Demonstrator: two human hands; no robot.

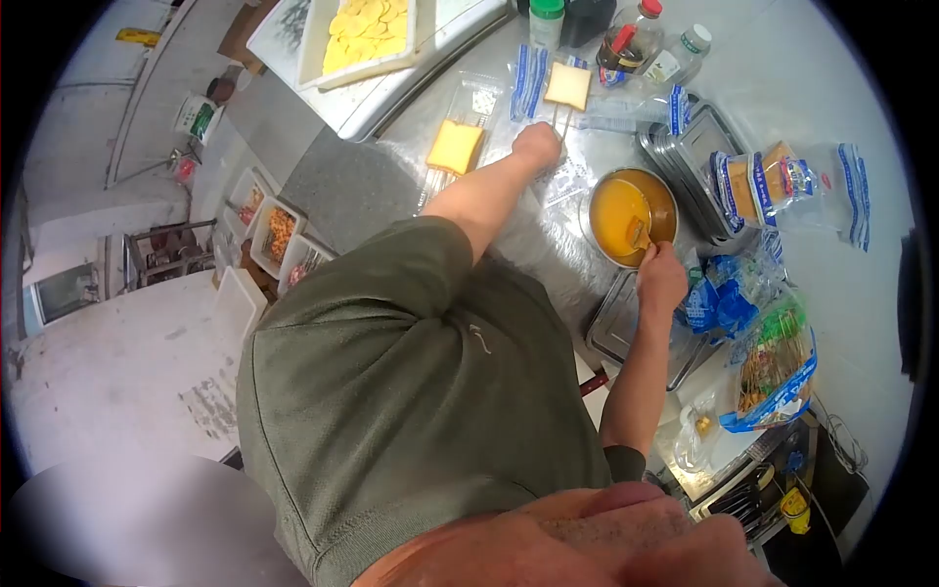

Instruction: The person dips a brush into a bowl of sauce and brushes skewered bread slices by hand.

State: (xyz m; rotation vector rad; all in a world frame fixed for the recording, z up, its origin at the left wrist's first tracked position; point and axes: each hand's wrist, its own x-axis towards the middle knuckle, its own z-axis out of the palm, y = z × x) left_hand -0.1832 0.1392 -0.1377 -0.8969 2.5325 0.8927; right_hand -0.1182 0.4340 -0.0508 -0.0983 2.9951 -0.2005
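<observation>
My left hand (538,145) is closed around thin sticks (561,121), whose far ends meet a white bread slice with a brown crust (567,87). Left of that hand, a yellow-coated bread piece (455,147) lies over clear plastic packaging (479,90). My right hand (662,271) grips the handle of a brush (639,235). The brush head is inside a round metal pot (668,207) at the orange-yellow liquid (617,210). Whether the bristles are dipped in it cannot be made out.
A white tray of yellow slices (364,29) stands upper left. Bottles (636,41) line the back. Stacked metal trays (690,147), bagged bread (758,186) and a bag of skewers (778,372) are at right. Food containers (278,235) sit at left.
</observation>
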